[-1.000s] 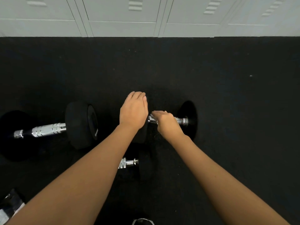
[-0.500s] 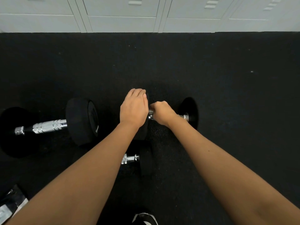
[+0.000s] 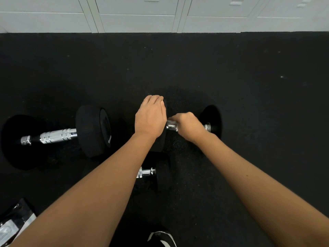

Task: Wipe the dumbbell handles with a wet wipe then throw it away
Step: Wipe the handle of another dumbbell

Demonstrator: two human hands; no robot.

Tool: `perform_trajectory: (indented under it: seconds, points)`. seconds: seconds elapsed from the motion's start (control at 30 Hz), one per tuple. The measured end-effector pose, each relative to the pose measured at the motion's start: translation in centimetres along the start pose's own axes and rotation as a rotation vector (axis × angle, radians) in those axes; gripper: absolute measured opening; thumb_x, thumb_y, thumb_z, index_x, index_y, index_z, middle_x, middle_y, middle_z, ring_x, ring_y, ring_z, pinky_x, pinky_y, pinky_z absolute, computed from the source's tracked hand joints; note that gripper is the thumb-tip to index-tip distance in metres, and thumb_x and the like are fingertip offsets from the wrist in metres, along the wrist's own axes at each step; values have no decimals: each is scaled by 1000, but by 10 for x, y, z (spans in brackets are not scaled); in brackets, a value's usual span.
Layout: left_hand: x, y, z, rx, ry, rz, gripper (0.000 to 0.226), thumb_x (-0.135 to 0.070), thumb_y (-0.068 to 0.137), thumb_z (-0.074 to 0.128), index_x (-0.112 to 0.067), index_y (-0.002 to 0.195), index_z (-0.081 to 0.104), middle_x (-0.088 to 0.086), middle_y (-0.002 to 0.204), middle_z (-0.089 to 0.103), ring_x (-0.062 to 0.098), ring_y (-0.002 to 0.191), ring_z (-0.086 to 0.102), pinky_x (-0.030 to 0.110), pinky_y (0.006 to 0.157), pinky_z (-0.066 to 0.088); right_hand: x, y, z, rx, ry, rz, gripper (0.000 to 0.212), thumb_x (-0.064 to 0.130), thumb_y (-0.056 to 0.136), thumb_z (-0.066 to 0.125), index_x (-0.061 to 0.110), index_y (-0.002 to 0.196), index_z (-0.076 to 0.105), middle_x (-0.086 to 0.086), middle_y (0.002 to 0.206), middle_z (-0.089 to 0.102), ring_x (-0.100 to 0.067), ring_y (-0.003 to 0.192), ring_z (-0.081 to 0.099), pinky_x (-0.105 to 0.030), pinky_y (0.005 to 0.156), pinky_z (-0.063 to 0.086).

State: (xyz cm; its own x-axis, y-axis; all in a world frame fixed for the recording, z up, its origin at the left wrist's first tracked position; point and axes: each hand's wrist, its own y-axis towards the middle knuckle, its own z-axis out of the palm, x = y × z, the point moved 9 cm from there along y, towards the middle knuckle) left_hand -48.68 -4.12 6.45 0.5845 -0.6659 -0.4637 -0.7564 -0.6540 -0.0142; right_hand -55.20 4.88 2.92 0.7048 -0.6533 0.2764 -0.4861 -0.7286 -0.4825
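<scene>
**Dumbbell handle getting gripped, mid-floor, both hands on it**

Dumbbell [image 3: 211,122] in question is the middle one, lying sideways on the black rubber floor [image 3: 249,104], roughly center of the view. Its chrome handle [image 3: 171,125] runs left to right, with only a short shiny bit showing between the two hands, plus a sliver by the right head.

Right hand [image 3: 188,124] is curled around the handle, knuckles up. There's a small pale bit at its fingertips, right against the chrome, which could be the wet wipe [image 3: 170,120], but it's too small and blurry for me to say for sure.

Left hand [image 3: 150,115] sits on top of the dumbbell's left head, fingers together and fairly straight, draped over the far edge of the rubber. Looks more like pressing down than gripping.

Other stuff around:
- a bigger dumbbell [image 3: 57,135] to the left, well apart from the middle one, chrome bar fully in view
- a third dumbbell [image 3: 147,172] nearer to the camera, mostly hidden under the left forearm, just a bit of chrome and one head showing
- white lockers [image 3: 137,15] along the far edge of the floor
- a shoe [image 3: 162,238] peeking in at the near edge
- something black and silvery [image 3: 12,225] in the near-left corner, can't tell what it is
</scene>
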Motion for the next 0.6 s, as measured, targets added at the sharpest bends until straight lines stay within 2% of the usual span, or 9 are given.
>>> perform_trajectory:
  seconds: [0.1, 0.2, 0.3, 0.43, 0.53, 0.6]
  points:
    - [0, -1, 0, -2, -9, -4, 41, -22, 101, 27, -8, 130, 52, 4, 133, 55, 17, 130, 43, 28, 111, 31, -1, 2, -3, -8, -22, 80, 37, 5, 87, 53, 16, 122, 59, -15, 113, 61, -33, 101, 60, -40, 85, 51]
    - [1, 0, 0, 0, -22, -14, 41, -22, 101, 27, -9, 130, 53, 4, 132, 55, 16, 129, 43, 29, 111, 32, 15, 1, -1, -33, -18, 1, 33, 2, 86, 50, 11, 115, 61, -15, 107, 64, -32, 99, 60, -39, 82, 50]
    - [-1, -3, -2, -4, -12, -2, 40, -22, 101, 28, -8, 130, 53, 4, 132, 56, 17, 129, 44, 29, 111, 33, 8, -2, 0, -4, 3, -42, 37, 0, 85, 52, 13, 118, 61, -12, 109, 64, -30, 101, 60, -41, 86, 50]
    - [0, -4, 0, -7, 3, -2, 41, -22, 101, 27, -9, 130, 52, 4, 133, 55, 17, 130, 42, 29, 112, 31, 4, 5, -2, 49, -50, 58, 36, 4, 87, 52, 13, 121, 58, -14, 112, 60, -32, 100, 60, -38, 83, 52]
    - [1, -2, 1, -1, -9, -14, 41, -22, 101, 27, -9, 130, 53, 4, 133, 55, 16, 131, 42, 29, 112, 31, 18, 2, -1, 14, -47, 4, 28, 4, 86, 52, 9, 112, 61, -14, 105, 63, -30, 97, 60, -36, 78, 49]
    - [0, -2, 0, -1, -6, -9, 41, -22, 101, 28, -9, 130, 53, 5, 133, 55, 17, 130, 43, 30, 112, 31, 16, -2, 1, -1, -32, -46, 32, 1, 85, 51, 11, 114, 62, -11, 104, 64, -29, 97, 60, -36, 80, 50]
